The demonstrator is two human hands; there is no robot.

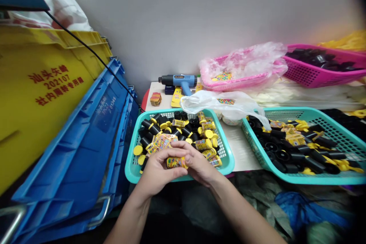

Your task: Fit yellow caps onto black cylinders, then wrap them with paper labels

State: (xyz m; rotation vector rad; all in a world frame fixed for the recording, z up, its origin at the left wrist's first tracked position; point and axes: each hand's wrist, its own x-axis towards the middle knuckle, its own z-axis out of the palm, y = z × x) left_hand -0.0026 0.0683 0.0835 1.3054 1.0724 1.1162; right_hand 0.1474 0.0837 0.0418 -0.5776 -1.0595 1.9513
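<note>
Both my hands meet over the front edge of a teal basket (130, 160). Between them is a small cylinder with a yellow printed label (175, 162), lying on its side. My left hand (160, 166) curls round it, thumb along its lower side. The fingers of my right hand (198, 162) close on its right end, which they partly hide. Beneath, the basket holds several black cylinders with yellow caps (187, 132), some wearing labels. A heap of loose printed labels (162, 142) lies just beyond my left hand.
Another teal basket (286, 177) of black and yellow parts stands right. Behind are a blue heat gun (180, 81), a plastic bag (206, 101), a pink basket with plastic film (243, 80) and a magenta basket (323, 72). Blue crates (71, 152) and a yellow crate (34, 114) stand left.
</note>
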